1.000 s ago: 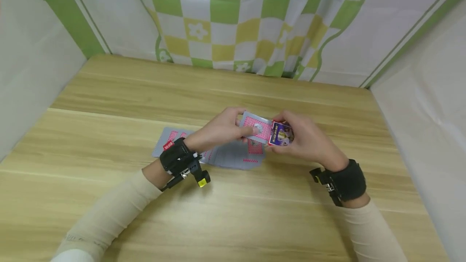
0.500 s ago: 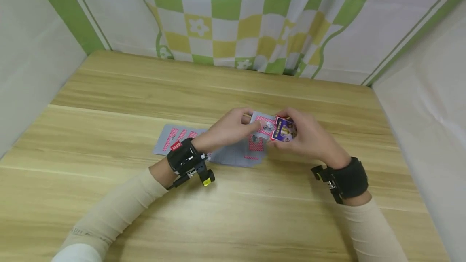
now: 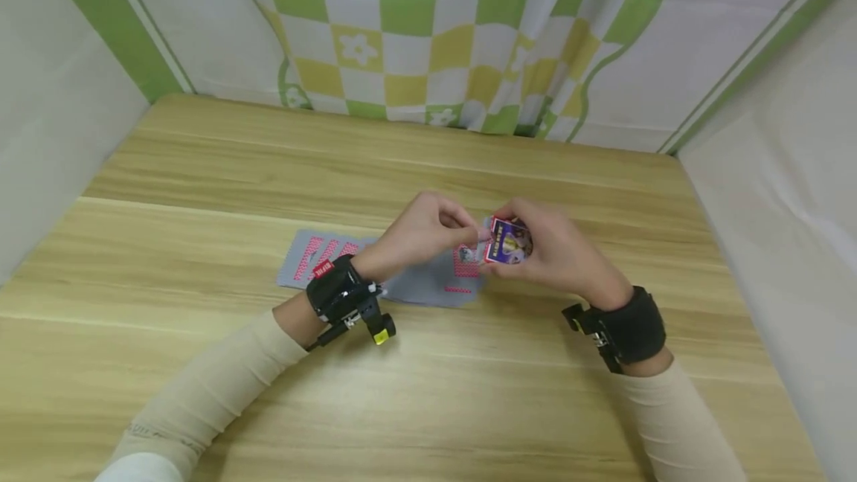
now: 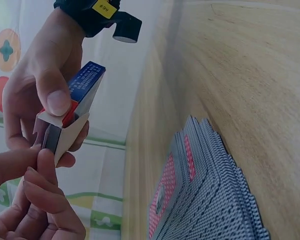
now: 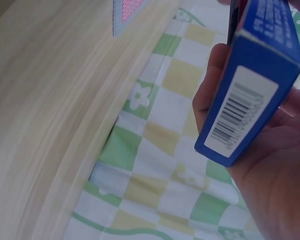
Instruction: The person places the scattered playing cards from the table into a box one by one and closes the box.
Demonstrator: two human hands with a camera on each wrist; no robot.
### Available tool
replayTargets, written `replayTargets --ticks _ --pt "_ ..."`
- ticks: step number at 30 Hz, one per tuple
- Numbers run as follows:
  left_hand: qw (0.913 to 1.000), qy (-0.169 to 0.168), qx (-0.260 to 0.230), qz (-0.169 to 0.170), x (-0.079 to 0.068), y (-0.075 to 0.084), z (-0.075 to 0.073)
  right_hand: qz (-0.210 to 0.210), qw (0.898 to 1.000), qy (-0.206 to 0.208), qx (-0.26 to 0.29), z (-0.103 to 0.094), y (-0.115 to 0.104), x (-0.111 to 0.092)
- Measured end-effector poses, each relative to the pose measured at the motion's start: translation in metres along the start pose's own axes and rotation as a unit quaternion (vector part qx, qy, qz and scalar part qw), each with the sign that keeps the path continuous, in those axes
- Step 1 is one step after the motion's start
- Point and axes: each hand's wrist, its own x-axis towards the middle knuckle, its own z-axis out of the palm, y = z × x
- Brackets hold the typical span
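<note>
My right hand (image 3: pixel 559 251) grips a blue and purple playing-card box (image 3: pixel 512 242), thumb on one side and fingers on the other. Its barcode end faces the right wrist camera. The other end is open toward my left hand (image 3: pixel 428 235), with a pale flap (image 4: pixel 70 136) sticking out. A stack of playing cards (image 4: pixel 52 138) sits in the box's mouth with only its end showing, and my left thumb and forefinger pinch that end. Beneath, a spread of playing cards (image 3: pixel 428 287) with pink-patterned backs lies on the table, partly hidden by my left hand and wrist.
Both hands are above the wooden table (image 3: pixel 415 385). A green, yellow and white checked curtain (image 3: pixel 408 43) hangs along the far edge, and pale walls (image 3: pixel 777 132) stand at the sides. Each wrist wears a black camera strap (image 3: pixel 632 326).
The cards between my hands have slid right into the box, and their pink backs no longer show outside it. My left fingers have moved up to the box's mouth. The spread cards stay put.
</note>
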Motion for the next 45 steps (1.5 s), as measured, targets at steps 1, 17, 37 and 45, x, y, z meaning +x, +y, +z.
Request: replayTargets --ticks 1,17,37,45 --pt "1.0000 -0.001 -0.002 0.000 0.000 0.000 0.001 -0.003 1.000 0.000 0.003 0.001 -0.001 0.001" --pt "1.0000 0.002 0.005 0.007 0.007 0.001 0.005 0.021 1.000 0.006 0.020 -0.005 0.005 -0.003" --pt "0.8426 -0.122 0.522 0.047 0.005 -0.009 0.007 0.053 0.999 0.011 0.005 -0.010 0.010 -0.007" --pt "0.8388 -0.117 0.528 0.061 0.005 -0.010 0.007 0.042 0.999 0.008 0.012 -0.009 0.009 -0.005"
